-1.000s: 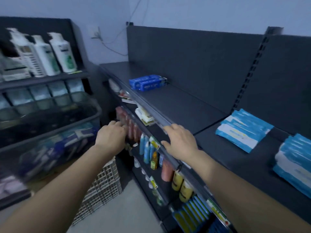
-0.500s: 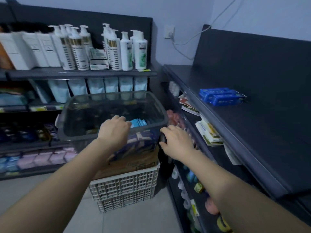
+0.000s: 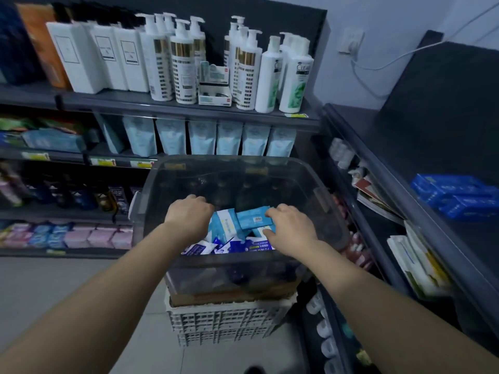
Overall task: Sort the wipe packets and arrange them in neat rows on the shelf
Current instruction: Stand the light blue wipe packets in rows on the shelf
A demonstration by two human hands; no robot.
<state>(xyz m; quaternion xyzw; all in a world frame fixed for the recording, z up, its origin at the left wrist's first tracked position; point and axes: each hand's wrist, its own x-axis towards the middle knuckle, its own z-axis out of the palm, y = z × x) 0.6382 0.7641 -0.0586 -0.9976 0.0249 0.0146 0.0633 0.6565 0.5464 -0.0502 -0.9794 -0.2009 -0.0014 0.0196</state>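
Note:
A clear plastic bin stands in front of me on a cardboard box, with several wipe packets lying loose in it, light blue and dark blue. My right hand is inside the bin and pinches a light-blue packet, fingers on top and thumb beneath. Over the left side of the pile, my left hand has its fingers curled downward; the fingertips are hidden. A light-blue packet stands beside it. The dark shelf on the right carries a stack of dark-blue packets.
The bin's cardboard box rests on a white plastic crate on the tiled floor. Behind it a shelf unit holds white pump bottles and pale pouches. Lower tiers of the right shelf hold small goods close to my right forearm.
My view turned left from the right shelf to the bin. Both hands went from the bin's near rim down inside it, and my right hand took hold of a light-blue packet.

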